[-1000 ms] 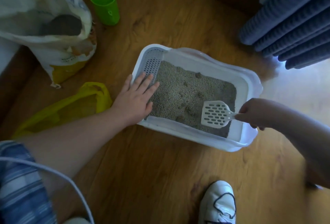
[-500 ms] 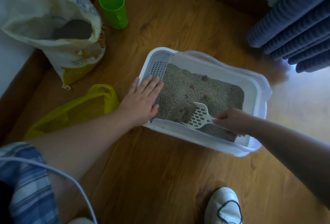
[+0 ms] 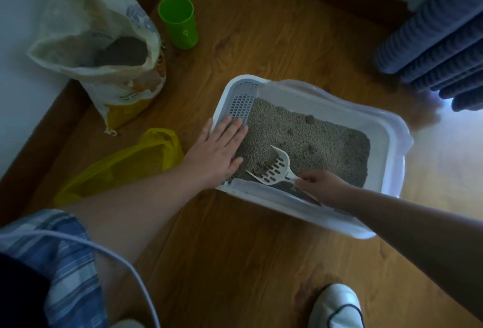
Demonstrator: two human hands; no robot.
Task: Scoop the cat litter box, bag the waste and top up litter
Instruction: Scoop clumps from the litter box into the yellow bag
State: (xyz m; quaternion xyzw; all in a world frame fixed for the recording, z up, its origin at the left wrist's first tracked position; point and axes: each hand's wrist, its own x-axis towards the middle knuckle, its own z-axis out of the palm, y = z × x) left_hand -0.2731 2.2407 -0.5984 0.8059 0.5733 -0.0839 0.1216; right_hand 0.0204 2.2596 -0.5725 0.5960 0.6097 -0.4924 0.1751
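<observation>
At the far left a blue-and-white striped sleeve (image 3: 52,262) filled the lower corner, with a thin white cable (image 3: 125,267) curving across it. Above it, against the wall, stood an open white paper sack with a yellow base (image 3: 109,87), dark granules visible through its mouth. Below the sack a crumpled yellow plastic bag (image 3: 125,163) lay on the brown wooden floor (image 3: 248,262), its opening turned toward the tray. Just right of the sack stood an upright green plastic cup (image 3: 180,22).

The left hand (image 3: 217,152) lay flat on the near-left corner of the white rectangular plastic litter box (image 3: 392,129). Its fingers were straight and relaxed, gripping nothing. Its fingertips reached the foot of a white perforated panel (image 3: 241,98) set inside the box's left end. The box sat at an angle on the floor, in the middle of the view, filled with grey granular litter (image 3: 313,137). A few darker clumps (image 3: 309,118) showed on the litter's surface.

A white slotted plastic scoop (image 3: 274,168) was tilted into the litter near the front wall, just beside the left thumb, with a small brownish lump resting in its blade. The right hand (image 3: 321,186) reached in over the front rim and held the scoop's handle, its fingers curled round it.

Lower right, the toe of a white shoe (image 3: 337,306) stood on the floor. In the upper right corner hung the folds of a blue-grey curtain (image 3: 439,40).
</observation>
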